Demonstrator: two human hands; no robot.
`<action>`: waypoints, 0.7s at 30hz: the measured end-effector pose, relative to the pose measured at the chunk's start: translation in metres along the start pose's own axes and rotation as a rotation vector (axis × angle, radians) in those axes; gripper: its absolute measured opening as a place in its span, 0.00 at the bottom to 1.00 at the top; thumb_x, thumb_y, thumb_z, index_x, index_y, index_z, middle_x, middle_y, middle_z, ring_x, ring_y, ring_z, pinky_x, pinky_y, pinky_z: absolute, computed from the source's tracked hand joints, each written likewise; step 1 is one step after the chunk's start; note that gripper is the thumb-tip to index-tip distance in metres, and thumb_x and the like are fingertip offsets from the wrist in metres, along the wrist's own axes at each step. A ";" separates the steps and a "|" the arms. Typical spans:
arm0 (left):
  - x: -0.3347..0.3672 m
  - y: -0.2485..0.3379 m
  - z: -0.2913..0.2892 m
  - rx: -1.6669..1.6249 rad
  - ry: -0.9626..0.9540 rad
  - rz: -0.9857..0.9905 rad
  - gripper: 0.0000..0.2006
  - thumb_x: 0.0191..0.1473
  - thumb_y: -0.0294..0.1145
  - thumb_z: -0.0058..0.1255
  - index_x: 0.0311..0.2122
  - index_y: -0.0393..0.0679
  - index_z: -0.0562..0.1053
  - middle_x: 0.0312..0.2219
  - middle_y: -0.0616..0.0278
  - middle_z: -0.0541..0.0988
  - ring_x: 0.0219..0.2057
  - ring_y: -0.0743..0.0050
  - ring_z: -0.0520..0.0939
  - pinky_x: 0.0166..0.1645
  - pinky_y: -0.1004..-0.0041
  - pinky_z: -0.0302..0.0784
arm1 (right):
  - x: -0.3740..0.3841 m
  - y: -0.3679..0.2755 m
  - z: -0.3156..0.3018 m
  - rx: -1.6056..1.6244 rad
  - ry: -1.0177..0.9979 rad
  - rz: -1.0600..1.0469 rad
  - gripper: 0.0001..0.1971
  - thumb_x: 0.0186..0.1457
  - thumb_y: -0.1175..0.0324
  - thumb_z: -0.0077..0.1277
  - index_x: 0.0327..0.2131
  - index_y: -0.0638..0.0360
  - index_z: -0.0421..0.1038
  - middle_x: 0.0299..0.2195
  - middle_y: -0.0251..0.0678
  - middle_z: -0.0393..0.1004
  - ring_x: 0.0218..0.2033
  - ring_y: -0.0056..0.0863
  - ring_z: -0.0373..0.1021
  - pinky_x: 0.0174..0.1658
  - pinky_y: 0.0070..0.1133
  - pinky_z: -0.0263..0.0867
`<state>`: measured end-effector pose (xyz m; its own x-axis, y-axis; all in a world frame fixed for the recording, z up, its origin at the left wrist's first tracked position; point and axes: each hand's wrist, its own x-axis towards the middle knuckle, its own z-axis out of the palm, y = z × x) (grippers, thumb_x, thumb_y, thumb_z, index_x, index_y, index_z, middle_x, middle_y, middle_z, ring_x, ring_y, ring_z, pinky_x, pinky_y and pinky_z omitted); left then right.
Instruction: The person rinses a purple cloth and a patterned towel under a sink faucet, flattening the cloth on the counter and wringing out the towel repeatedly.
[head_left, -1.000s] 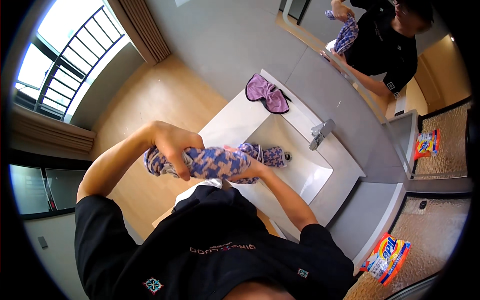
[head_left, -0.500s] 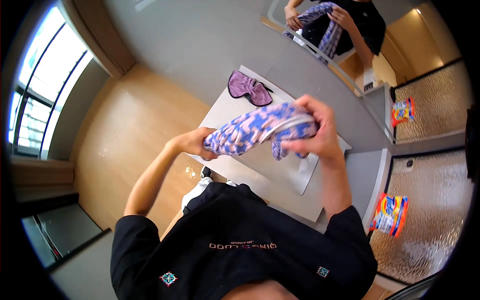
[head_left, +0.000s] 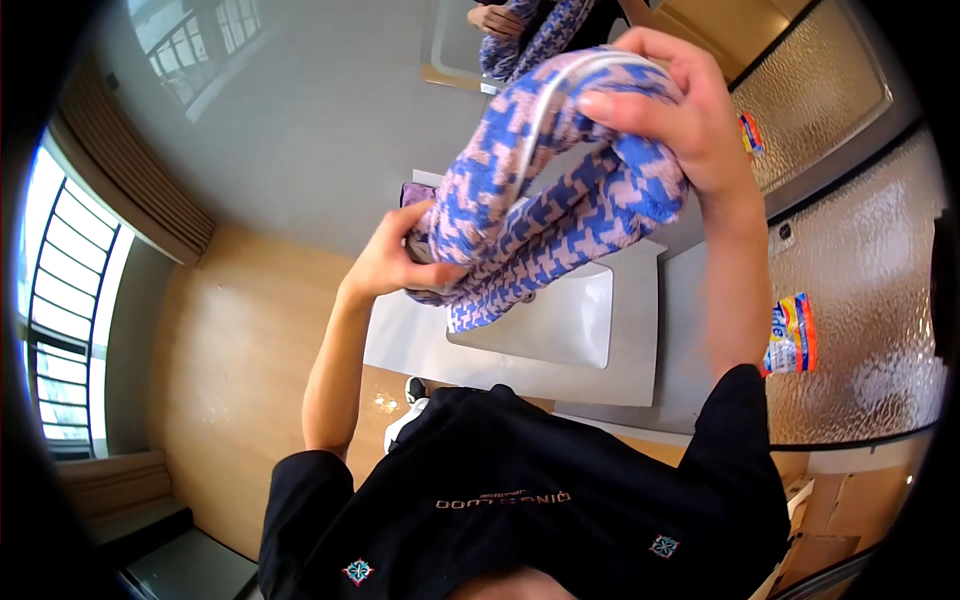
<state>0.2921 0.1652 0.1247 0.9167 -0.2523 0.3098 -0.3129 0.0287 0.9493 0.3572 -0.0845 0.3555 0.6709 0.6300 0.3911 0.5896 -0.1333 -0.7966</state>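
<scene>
left hand [head_left: 400, 262]: fingers curled, gripping the lower end of the blue-and-pink patterned cloth [head_left: 545, 205] | cloth: stretched between both hands, raised above the white sink [head_left: 560, 325] | right hand [head_left: 675, 105]: fingers pinching the cloth's upper fold, shelf edge just beyond the knuckles

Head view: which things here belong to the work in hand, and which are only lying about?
In hand:
left hand
right hand
blue-and-pink cloth

Lying about:
white sink
purple cloth
packet
</scene>
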 end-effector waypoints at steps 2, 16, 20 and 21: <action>-0.004 0.004 -0.009 0.030 0.022 -0.004 0.32 0.34 0.33 0.71 0.48 0.33 0.74 0.40 0.59 0.81 0.42 0.73 0.80 0.53 0.71 0.74 | 0.007 -0.005 0.010 -0.122 -0.013 -0.032 0.15 0.42 0.64 0.70 0.25 0.62 0.75 0.23 0.30 0.78 0.25 0.13 0.73 0.31 0.14 0.68; -0.035 0.065 -0.033 0.344 0.419 0.097 0.18 0.35 0.32 0.65 0.32 0.32 0.77 0.24 0.64 0.80 0.26 0.82 0.78 0.34 0.77 0.76 | -0.011 0.002 -0.001 -0.737 -0.021 -0.131 0.31 0.38 0.41 0.68 0.31 0.63 0.76 0.22 0.37 0.75 0.25 0.26 0.73 0.33 0.22 0.67; -0.036 0.075 -0.025 0.495 0.560 0.113 0.16 0.34 0.32 0.64 0.30 0.33 0.76 0.20 0.64 0.78 0.23 0.84 0.76 0.30 0.79 0.75 | -0.020 0.008 0.000 -0.695 0.035 -0.157 0.29 0.38 0.42 0.68 0.32 0.60 0.75 0.27 0.36 0.75 0.30 0.28 0.73 0.38 0.22 0.68; -0.037 0.076 -0.024 0.500 0.565 0.102 0.16 0.34 0.32 0.64 0.30 0.33 0.76 0.20 0.64 0.78 0.23 0.84 0.76 0.30 0.79 0.75 | -0.021 0.010 -0.002 -0.650 0.052 -0.167 0.29 0.39 0.43 0.68 0.31 0.60 0.75 0.27 0.36 0.75 0.30 0.28 0.73 0.38 0.23 0.68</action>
<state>0.2405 0.2000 0.1868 0.8232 0.2653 0.5020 -0.3546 -0.4503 0.8194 0.3498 -0.1005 0.3397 0.5584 0.6467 0.5196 0.8273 -0.4808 -0.2907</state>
